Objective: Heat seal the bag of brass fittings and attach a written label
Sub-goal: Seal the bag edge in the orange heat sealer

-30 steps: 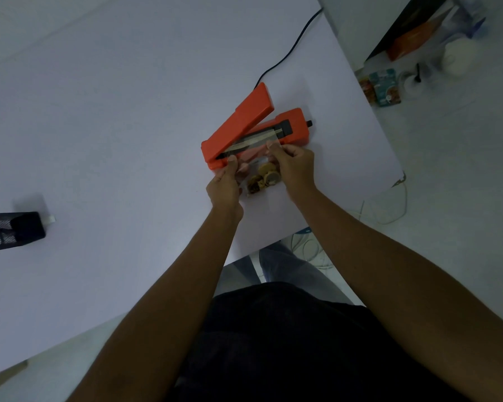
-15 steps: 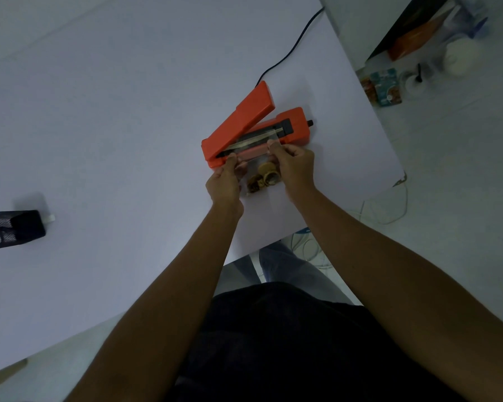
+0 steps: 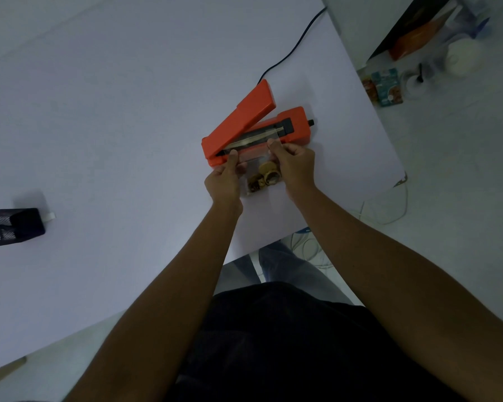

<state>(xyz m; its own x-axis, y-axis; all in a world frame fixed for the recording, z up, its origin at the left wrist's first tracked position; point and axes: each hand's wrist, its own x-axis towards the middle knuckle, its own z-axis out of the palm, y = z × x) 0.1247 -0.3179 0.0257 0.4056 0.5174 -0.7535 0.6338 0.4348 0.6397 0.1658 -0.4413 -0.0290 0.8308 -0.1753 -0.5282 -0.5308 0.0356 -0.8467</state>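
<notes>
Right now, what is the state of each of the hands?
Left hand: closed, pinching the left top corner of the bag.
Right hand: closed, pinching the bag's right top corner.

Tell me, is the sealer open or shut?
Open: the sealer's lid is angled up off the base, baring the sealing strip.

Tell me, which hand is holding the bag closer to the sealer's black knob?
The right hand, pinching the bag corner nearest the knob; the left hand grips the far corner.
</notes>
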